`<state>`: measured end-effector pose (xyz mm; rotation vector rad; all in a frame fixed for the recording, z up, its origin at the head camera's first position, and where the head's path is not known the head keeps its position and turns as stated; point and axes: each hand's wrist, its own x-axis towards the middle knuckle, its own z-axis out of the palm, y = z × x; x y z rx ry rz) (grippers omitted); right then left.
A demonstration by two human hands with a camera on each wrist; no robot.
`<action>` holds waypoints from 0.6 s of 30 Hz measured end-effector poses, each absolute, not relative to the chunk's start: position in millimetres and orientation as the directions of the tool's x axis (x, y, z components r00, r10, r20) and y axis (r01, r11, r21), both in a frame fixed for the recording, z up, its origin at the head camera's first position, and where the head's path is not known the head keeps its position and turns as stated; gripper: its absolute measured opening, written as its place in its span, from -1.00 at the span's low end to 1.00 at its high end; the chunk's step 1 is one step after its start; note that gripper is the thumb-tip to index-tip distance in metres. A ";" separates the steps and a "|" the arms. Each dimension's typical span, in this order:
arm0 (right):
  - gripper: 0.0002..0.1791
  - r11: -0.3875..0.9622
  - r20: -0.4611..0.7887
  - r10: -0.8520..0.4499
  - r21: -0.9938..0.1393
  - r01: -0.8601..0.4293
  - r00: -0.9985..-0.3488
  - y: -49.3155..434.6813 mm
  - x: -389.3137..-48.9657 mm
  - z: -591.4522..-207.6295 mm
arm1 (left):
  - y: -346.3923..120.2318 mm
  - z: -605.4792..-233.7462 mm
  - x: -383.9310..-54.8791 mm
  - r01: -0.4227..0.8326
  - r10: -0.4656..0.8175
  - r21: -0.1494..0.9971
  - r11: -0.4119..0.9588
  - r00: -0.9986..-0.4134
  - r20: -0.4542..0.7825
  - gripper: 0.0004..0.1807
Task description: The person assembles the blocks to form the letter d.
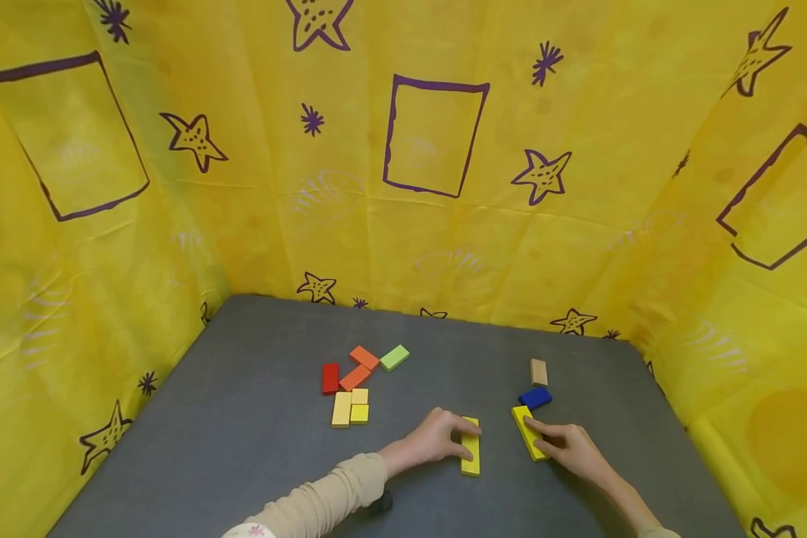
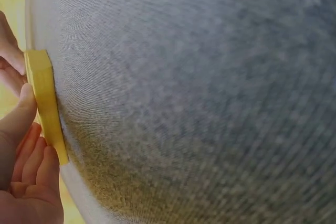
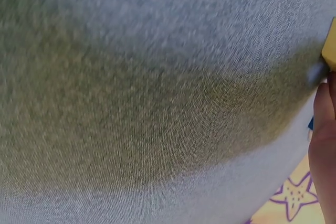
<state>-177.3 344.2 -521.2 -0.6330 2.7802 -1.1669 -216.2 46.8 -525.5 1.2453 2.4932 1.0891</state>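
Observation:
In the head view my left hand (image 1: 437,436) lies over a yellow block (image 1: 470,466), its finger and thumb gripping the block flat on the dark table. That block (image 2: 46,98) also shows in the left wrist view, with thumb and fingers against it. My right hand (image 1: 574,451) pinches another long yellow block (image 1: 527,439), tilted slightly on the tabletop, a short gap to the right of the first. Just beyond it lies a blue block (image 1: 536,397). The right wrist view shows only part of a yellow block (image 3: 331,51) at its edge.
A tan block (image 1: 539,372) lies behind the blue one. On the left a cluster holds a red block (image 1: 330,379), orange blocks (image 1: 356,377), a green block (image 1: 394,358), a beige block (image 1: 341,409) and a small yellow block (image 1: 359,414). Yellow cloth walls surround the table (image 1: 255,418).

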 end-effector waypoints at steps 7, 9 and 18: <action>-0.47 0.641 0.035 -0.266 -0.740 -0.204 -0.963 340.3 -174.6 -520.4 | 47.6 -525.9 -216.1 0.639 0.747 0.659 0.397 -0.642 0.173 -0.57; -0.42 0.611 0.004 -0.224 -0.778 -0.143 -0.975 341.8 -174.1 -521.2 | 48.0 -525.1 -215.7 0.637 0.748 0.660 0.398 -0.642 0.169 -0.57; -0.22 0.523 -0.038 -0.325 -0.840 -0.146 -0.945 353.8 -181.8 -525.5 | 47.9 -523.0 -216.1 0.636 0.743 0.650 0.417 -0.650 0.159 -0.57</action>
